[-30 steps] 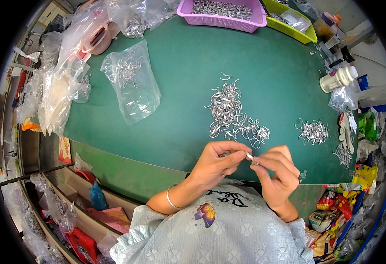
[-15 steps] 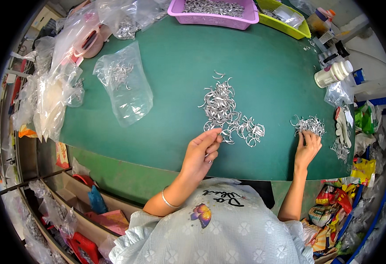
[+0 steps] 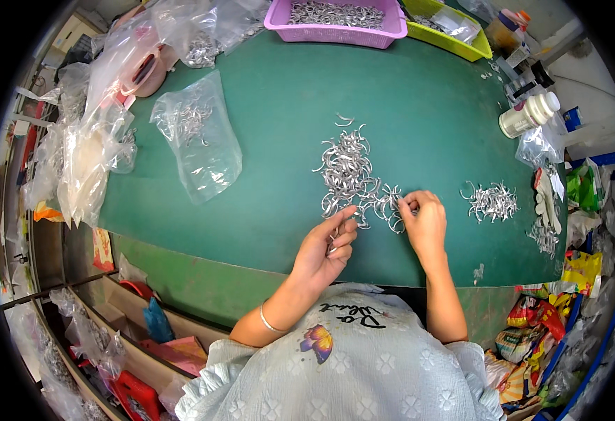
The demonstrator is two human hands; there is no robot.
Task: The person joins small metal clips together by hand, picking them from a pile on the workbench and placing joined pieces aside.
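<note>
The right hand [image 3: 426, 223] pinched narrowly, apt for tangled rings [image 3: 347, 168] ahead, catch unclear; the left hand [image 3: 318, 257] loosely cupped metal bits [image 3: 332, 243].

One white bottle [image 3: 528, 117], two rectangular baskets [image 3: 335, 36], perhaps three metal-piece piles [image 3: 348, 168] show.

Person's left hand [image 3: 330, 244], fingers curled, just below the central metal pile [image 3: 347, 168]; right hand [image 3: 425, 217], fingers bent, at its lower-right edge. Forearms [image 3: 448, 302] slant inward.
</note>
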